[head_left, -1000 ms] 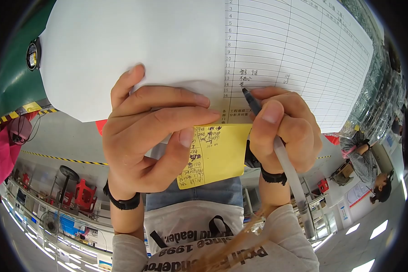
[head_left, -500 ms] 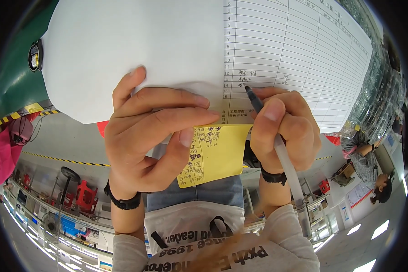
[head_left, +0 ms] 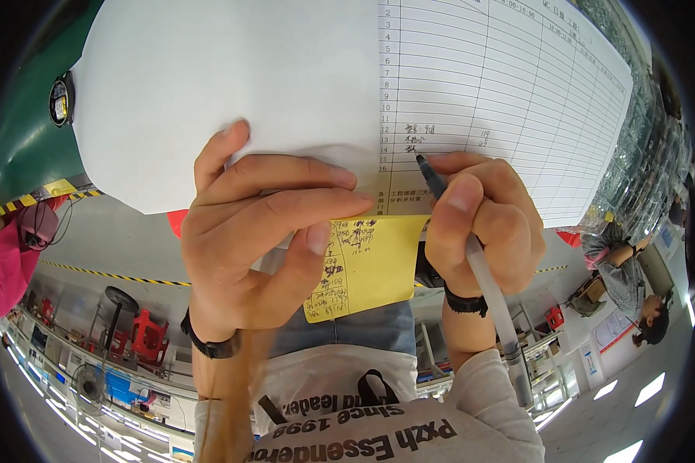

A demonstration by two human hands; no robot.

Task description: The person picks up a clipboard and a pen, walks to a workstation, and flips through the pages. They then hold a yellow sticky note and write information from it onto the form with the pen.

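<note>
Paper sheets (head_left: 270, 77) on green table (head_left: 23, 143)

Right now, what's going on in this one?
A person appears to be filling in a printed form. The right hand holds a pen, its tip beside the lowest handwritten entry. The left hand lies partly over the blank page beside the form, its thumb at the left edge of a yellow note with handwriting on it.

wide head-worn fisheye view, facing down, close above the left hand (head_left: 243, 239) and right hand (head_left: 490, 220)
</note>
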